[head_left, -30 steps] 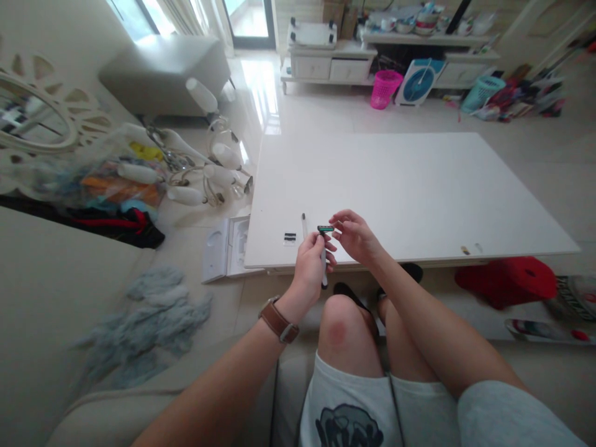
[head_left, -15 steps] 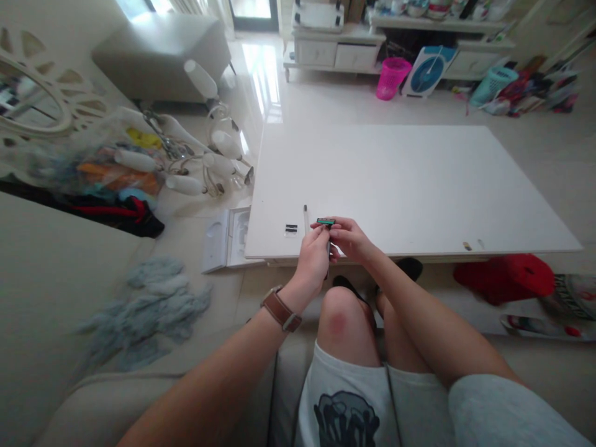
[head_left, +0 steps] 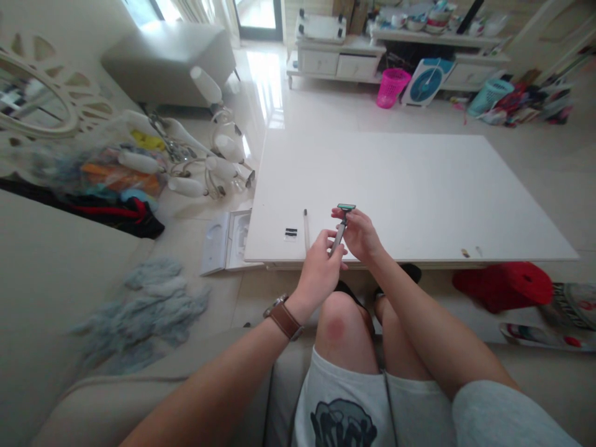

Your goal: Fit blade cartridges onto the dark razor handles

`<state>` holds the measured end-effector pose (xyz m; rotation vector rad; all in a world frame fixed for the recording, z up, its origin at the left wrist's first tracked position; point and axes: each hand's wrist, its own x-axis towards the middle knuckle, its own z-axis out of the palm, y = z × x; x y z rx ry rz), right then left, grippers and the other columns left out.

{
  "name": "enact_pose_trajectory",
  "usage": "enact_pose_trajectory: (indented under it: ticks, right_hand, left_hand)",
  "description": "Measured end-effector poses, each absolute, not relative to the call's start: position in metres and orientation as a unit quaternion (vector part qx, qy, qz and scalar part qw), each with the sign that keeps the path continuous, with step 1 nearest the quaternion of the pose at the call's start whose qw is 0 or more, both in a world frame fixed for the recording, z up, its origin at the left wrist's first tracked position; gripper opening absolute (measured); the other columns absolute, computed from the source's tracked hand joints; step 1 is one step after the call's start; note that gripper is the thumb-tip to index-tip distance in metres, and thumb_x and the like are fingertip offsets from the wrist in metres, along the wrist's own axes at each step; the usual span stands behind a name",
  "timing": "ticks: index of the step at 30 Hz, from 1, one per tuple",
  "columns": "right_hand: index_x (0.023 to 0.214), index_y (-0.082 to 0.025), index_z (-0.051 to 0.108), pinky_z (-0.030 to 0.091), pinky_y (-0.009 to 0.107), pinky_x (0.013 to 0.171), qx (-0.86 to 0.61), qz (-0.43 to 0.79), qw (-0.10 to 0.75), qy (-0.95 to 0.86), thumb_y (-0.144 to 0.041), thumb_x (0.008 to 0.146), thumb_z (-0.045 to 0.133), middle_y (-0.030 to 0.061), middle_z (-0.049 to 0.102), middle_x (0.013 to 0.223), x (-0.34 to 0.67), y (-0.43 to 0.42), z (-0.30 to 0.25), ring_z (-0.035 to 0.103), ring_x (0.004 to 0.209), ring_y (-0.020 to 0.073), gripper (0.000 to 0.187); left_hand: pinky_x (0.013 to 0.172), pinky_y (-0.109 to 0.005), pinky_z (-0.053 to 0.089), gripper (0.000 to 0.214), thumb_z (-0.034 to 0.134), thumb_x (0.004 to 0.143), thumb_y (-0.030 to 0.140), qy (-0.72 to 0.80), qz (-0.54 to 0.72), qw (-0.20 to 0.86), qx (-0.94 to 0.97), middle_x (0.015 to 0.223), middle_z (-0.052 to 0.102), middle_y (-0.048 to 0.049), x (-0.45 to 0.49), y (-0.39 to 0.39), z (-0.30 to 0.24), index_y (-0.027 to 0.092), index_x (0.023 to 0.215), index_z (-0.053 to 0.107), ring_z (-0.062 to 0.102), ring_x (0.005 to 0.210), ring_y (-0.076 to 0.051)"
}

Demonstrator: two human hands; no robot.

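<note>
Between my hands, over the near edge of the white table [head_left: 410, 186], is a razor [head_left: 339, 234] with a grey handle and a green-striped head pointing away from me. My left hand [head_left: 320, 264] is closed on the lower part of its handle. Higher up, my right hand [head_left: 362, 236] has its fingers closed around the neck, just below the head. To the left on the tabletop lie a slim pale stick with a dark tip [head_left: 306, 230] and a small clear packet with two black strips [head_left: 290, 233].
An opened white box [head_left: 228, 239] sits on the floor by the table's left end, near a chandelier [head_left: 214, 164] with white shades. A red roll [head_left: 507, 285] lies below the right front edge. A pink basket [head_left: 392, 88] stands beyond the table.
The razor has moved up and right and now tilts, with its handle more exposed. My right hand has shifted to the neck, while my left hand has slid lower on the handle.
</note>
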<state>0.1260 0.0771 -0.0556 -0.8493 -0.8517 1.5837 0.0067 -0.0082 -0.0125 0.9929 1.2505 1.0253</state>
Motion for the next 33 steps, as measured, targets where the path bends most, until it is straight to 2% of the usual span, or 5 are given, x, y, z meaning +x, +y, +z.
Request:
enact_pose_trajectory:
  ticks: [12,19,23,27,33]
  right_hand:
    - [0.088,-0.018,0.076,0.05,0.026,0.064,-0.332,0.739,0.457,-0.366,-0.036,0.072,0.073,0.0075,0.074,0.099,0.127,0.069,-0.046,0.065,0.09,0.0195,0.024]
    - [0.096,-0.019,0.075,0.039,0.02,0.044,-0.33,0.767,0.416,-0.36,-0.034,0.069,0.077,0.0069,0.074,0.093,0.13,0.066,-0.048,0.064,0.069,0.0155,0.031]
    - [0.093,-0.019,0.075,0.049,0.027,0.057,-0.34,0.746,0.447,-0.358,-0.036,0.068,0.079,0.0046,0.073,0.083,0.126,0.068,-0.05,0.064,0.071,0.0169,0.03]
    - [0.092,-0.019,0.075,0.051,0.032,0.074,-0.347,0.697,0.496,-0.385,-0.037,0.07,0.078,0.0036,0.072,0.079,0.123,0.073,-0.055,0.065,0.079,0.0175,0.028]
    - [0.099,-0.02,0.07,0.05,0.026,0.062,-0.376,0.64,0.498,-0.449,-0.043,0.077,0.076,0.0004,0.065,0.077,0.121,0.075,-0.059,0.066,0.072,0.0151,0.032]
  left_hand:
    - [0.048,-0.02,0.047,0.026,0.034,0.101,0.028,0.521,0.429,0.602,0.428,0.096,0.068,-0.0053,0.013,-0.009,-0.015,0.022,0.12,0.05,0.066,0.057,-0.012]
    - [0.052,-0.022,0.047,0.026,0.035,0.1,0.03,0.533,0.428,0.593,0.426,0.102,0.066,-0.0059,0.012,-0.008,-0.019,0.021,0.12,0.05,0.065,0.06,-0.012]
    - [0.077,-0.029,0.053,0.027,0.044,0.096,0.027,0.531,0.456,0.564,0.439,0.115,0.065,-0.0074,0.01,-0.006,-0.019,0.023,0.121,0.054,0.068,0.09,-0.017]
    - [0.108,-0.041,0.04,0.036,0.058,0.086,0.021,0.582,0.486,0.495,0.424,0.131,0.057,-0.0133,0.004,-0.004,-0.017,0.02,0.122,0.05,0.053,0.125,-0.025]
    - [0.118,-0.045,0.027,0.044,0.063,0.081,0.018,0.613,0.506,0.47,0.384,0.142,0.046,-0.0117,0.001,-0.003,-0.011,0.023,0.121,0.046,0.04,0.138,-0.027]
